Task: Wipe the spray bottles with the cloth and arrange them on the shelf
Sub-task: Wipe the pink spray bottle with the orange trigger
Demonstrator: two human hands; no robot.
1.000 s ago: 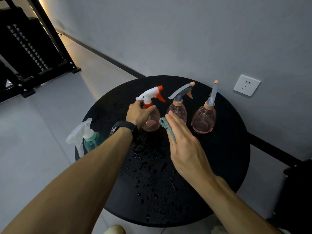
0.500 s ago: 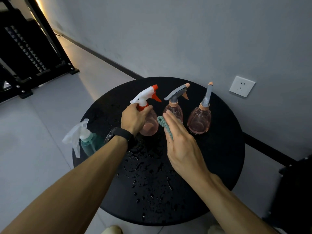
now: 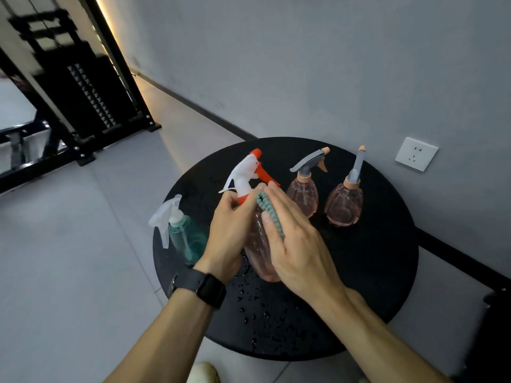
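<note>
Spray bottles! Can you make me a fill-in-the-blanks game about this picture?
1. The left hand grips the bottle with the white and ____ sprayer.
2. The right hand presses a ____ cloth against it.
3. The round table is ____ in colour.
4. The teal bottle stands nearest the ____ hand.

Answers: orange; green; black; left

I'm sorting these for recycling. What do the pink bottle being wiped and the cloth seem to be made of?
Pink bottle: probably thin clear plastic, glossy; the table shows through its tinted wall. Its white and orange trigger head looks like opaque moulded plastic.
Cloth: seems a soft teal chenille or microfibre, matte, with a nubby edge; the fibre itself can't be told.
</note>
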